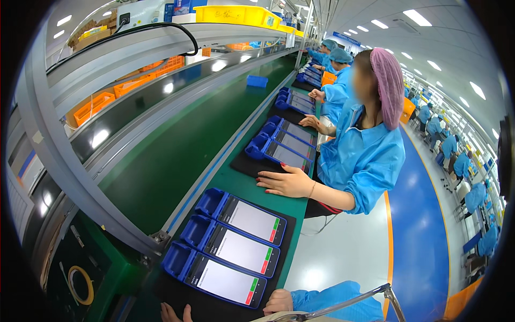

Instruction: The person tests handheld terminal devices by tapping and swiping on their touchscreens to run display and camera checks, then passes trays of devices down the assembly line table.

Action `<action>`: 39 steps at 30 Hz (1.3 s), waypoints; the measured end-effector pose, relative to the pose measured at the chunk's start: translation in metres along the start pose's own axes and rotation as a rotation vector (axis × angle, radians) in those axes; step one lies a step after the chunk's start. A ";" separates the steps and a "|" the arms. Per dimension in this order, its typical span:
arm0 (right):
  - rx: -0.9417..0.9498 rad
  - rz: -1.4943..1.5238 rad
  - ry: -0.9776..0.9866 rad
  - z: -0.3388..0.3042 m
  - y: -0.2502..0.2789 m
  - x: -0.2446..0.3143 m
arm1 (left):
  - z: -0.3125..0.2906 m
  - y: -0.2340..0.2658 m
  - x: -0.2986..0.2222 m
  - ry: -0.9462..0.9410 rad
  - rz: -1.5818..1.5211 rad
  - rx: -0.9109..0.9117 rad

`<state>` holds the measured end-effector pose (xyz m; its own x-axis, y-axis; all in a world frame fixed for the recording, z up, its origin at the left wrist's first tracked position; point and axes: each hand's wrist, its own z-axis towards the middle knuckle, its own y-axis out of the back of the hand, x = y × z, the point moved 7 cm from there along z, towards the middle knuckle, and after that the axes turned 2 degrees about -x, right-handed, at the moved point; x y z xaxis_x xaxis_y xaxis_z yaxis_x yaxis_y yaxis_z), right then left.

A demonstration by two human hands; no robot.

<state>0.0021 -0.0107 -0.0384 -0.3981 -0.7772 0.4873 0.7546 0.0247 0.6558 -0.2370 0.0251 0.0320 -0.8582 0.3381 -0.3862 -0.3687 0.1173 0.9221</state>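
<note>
Three phones with lit white screens lie in a row before me, each in a blue plastic holder with an open bin at its left end: a near phone (227,282), a middle phone (241,249) and a far phone (253,219). Green and red blocks show at the right end of each screen. At the lower edge my left hand (176,313), partly cut off, rests by the near holder, thumb and fingers apart. My right hand (278,301) is curled closed beside the near phone's right end; nothing shows in it.
A co-worker's hand (287,182) lies flat on the green bench beyond my phones. More phones (292,142) in blue holders sit on a black mat there. A grey metal frame (91,182) rises on the left; a tape roll (80,285) lies below it. A blue box (257,81) sits on the green belt.
</note>
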 end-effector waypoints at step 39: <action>-0.349 -0.019 0.116 0.012 -0.033 0.008 | 0.123 -0.070 -0.023 -0.091 0.023 -0.149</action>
<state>-0.0323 -0.0103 -0.0488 -0.3673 -0.8419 0.3953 0.8880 -0.1909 0.4184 -0.1473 0.1243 -0.0210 -0.8335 0.4232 -0.3553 -0.4042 -0.0284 0.9143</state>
